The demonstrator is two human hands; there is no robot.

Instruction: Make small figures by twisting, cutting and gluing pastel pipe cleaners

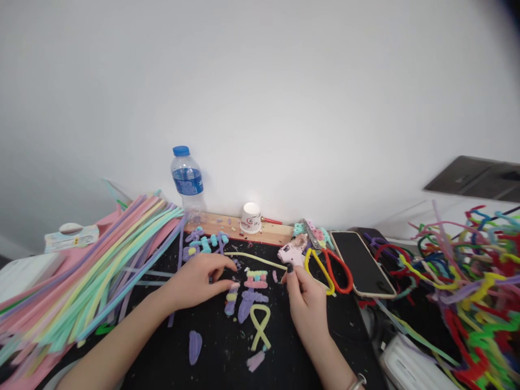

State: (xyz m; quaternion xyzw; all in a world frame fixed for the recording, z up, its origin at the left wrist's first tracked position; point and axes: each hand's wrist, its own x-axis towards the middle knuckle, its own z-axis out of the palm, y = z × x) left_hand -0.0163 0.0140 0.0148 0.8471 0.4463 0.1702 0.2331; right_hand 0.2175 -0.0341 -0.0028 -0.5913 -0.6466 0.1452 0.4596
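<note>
My right hand (305,300) pinches one end of a pale yellow pipe cleaner (252,257), which stretches leftward over the black work surface (162,346). Thumb and fingers of my left hand (197,279) are apart with nothing between them, close to a small yellow-and-purple fuzzy piece (231,303). Between the hands lie a striped pastel piece (255,279) and a purple shape (248,304). Nearer to me is a yellow pipe cleaner bent into a crossed loop (260,327). A purple oval (195,346) rests to the left and a pale lilac scrap (255,361) below the loop.
Bundled pastel pipe cleaners (109,260) spread across the left side. A water bottle (187,181) and paper cup (251,218) stand by the wall. Right of centre lie a glue gun (291,253), scissors (340,271) and a phone (363,264); tangled bright pipe cleaners (475,292) fill the far right.
</note>
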